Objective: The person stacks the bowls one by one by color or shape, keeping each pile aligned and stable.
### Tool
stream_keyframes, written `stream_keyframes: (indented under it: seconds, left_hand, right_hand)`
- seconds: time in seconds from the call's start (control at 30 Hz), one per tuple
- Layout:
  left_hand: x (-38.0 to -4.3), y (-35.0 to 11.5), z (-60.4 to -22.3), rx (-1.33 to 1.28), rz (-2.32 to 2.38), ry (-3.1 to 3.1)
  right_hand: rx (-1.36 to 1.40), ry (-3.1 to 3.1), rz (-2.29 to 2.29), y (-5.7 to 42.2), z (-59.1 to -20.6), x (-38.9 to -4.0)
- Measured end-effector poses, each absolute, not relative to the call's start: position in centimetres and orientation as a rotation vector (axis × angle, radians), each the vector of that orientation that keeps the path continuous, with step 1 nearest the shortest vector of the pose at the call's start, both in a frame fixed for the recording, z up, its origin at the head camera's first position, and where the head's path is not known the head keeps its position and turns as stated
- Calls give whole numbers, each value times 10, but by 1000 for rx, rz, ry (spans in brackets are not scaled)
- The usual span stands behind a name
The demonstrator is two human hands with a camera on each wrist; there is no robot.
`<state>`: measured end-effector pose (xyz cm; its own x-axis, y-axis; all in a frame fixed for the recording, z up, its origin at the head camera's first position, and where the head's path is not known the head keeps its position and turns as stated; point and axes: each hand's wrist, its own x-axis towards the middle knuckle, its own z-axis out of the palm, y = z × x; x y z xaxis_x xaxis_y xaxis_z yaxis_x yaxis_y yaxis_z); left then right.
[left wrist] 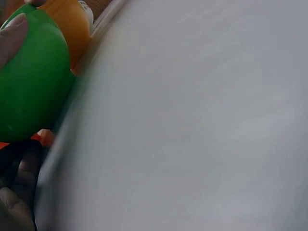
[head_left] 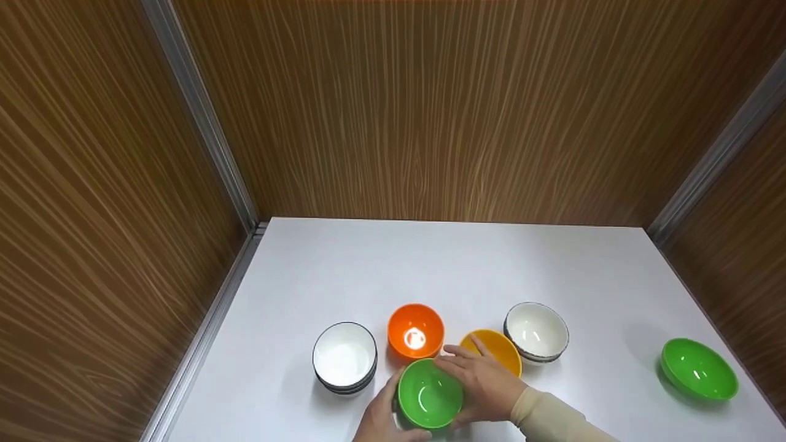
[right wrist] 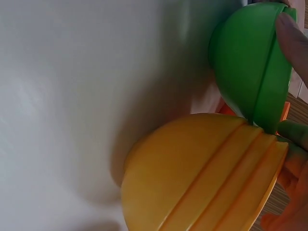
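Two nested green bowls (head_left: pixel 430 393) stand low at the front of the table, between my hands. My left hand (head_left: pixel 382 416) grips them from the left, its thumb on the near side of the wall in the left wrist view. From the right, my right hand (head_left: pixel 488 382) holds them, its thumb at the rim (right wrist: pixel 285 21) and its fingers over the far side. A stack of yellow bowls (right wrist: pixel 192 178) touches the green ones and lies partly under my right hand. Just behind is an orange bowl (head_left: pixel 416 330).
White bowls with dark rims stand stacked at the left (head_left: pixel 345 356) and behind the yellow stack at the right (head_left: pixel 536 331). Another green bowl (head_left: pixel 699 369) sits tilted near the table's right edge. Wood-grain panels (head_left: pixel 430 110) enclose the white table (head_left: pixel 466 264) at back and sides.
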<state>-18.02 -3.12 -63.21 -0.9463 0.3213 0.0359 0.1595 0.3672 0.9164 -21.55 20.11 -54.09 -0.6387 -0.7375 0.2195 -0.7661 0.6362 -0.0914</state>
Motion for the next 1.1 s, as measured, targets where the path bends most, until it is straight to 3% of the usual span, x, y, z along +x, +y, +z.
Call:
stream_keyframes:
  seconds: [1.1]
  left_hand:
    - [-181,-31,-633,428,1675,2412]
  right_hand:
    - [1289,-2668,254,200,-535,-212]
